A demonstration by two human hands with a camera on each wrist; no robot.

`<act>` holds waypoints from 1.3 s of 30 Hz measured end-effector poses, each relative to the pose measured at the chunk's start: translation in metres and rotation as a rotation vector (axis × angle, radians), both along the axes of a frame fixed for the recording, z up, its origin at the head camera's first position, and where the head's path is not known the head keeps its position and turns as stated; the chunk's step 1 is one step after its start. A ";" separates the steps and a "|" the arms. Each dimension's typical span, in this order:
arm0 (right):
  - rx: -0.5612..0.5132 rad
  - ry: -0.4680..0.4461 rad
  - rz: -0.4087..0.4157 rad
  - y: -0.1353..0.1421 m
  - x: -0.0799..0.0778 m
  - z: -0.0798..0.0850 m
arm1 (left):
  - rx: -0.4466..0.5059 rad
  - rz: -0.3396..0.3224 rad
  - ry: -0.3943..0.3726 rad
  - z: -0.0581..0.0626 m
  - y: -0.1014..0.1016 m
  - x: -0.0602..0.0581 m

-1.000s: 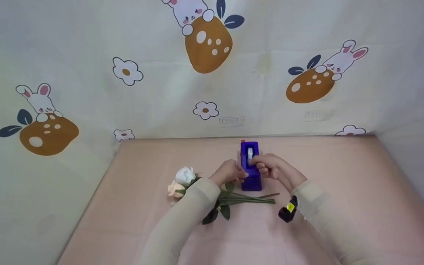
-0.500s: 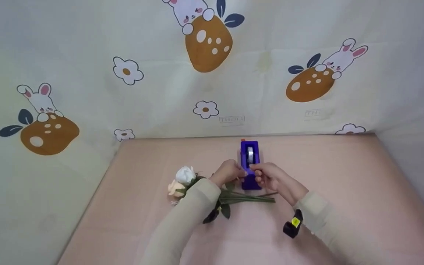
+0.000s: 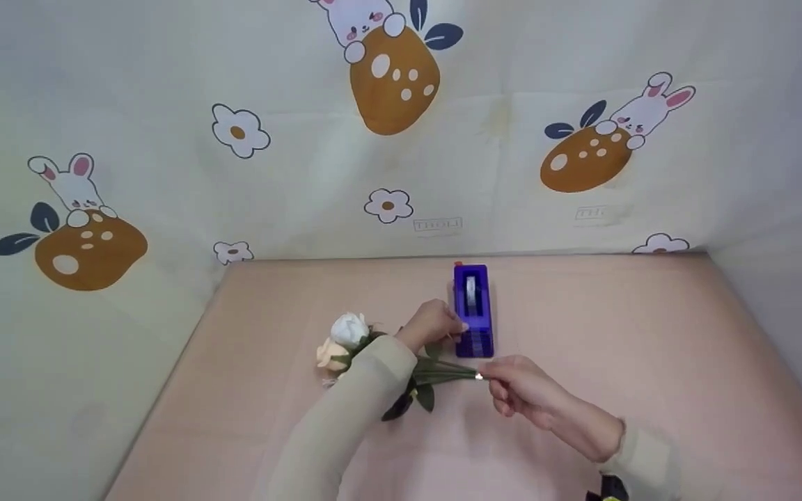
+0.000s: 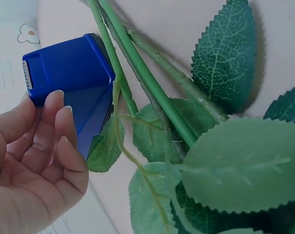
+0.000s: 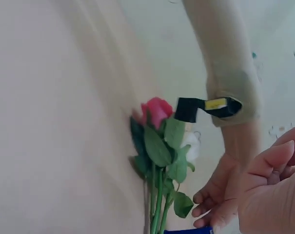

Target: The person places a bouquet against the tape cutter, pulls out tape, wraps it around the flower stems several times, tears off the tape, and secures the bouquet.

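A blue tape dispenser (image 3: 472, 320) stands on the pink cloth, a roll of tape (image 3: 470, 296) in its slot. My left hand (image 3: 434, 325) pinches its side; in the left wrist view the thumb and forefinger grip the corner beside the serrated cutter (image 4: 27, 75). In front of the dispenser, my right hand (image 3: 526, 390) pinches a shiny end of clear tape (image 3: 479, 376) between thumb and forefinger. A bunch of roses lies under my left forearm, with a white rose (image 3: 349, 330), a peach rose (image 3: 331, 355) and a pink-red rose (image 5: 158, 112). Its green stems (image 3: 443, 372) pass behind the right fingertips.
A pale cloth wall (image 3: 303, 188) printed with rabbits and flowers rises behind and at both sides of the pink-covered surface (image 3: 289, 292). Rose leaves (image 4: 225, 58) spread close to the left hand. Black wrist straps (image 5: 186, 109) sit on the sleeves.
My right hand has moved from the tape roll toward me, past the cutter to above the stems, drawing tape out. The left hand keeps its place on the dispenser.
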State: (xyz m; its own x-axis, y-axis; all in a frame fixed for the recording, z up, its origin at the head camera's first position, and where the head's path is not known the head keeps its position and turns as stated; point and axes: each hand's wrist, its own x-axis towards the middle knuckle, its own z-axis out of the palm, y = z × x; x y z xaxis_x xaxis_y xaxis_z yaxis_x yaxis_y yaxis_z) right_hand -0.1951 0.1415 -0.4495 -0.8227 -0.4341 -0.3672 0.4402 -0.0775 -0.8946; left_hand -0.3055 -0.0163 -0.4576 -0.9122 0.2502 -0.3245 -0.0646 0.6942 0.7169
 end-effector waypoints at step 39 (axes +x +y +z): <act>0.272 -0.047 0.057 -0.003 0.003 -0.073 | -1.091 -0.937 0.772 -0.041 -0.007 0.033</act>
State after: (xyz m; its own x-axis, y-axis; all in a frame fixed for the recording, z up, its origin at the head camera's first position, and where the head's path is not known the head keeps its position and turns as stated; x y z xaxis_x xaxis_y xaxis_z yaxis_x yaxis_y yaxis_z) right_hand -0.1923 0.1380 -0.5224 -0.7788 -0.3598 -0.5139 0.4787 0.1887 -0.8575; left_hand -0.2720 -0.0234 -0.4989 -0.6023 0.7498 -0.2739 0.7687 0.4523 -0.4522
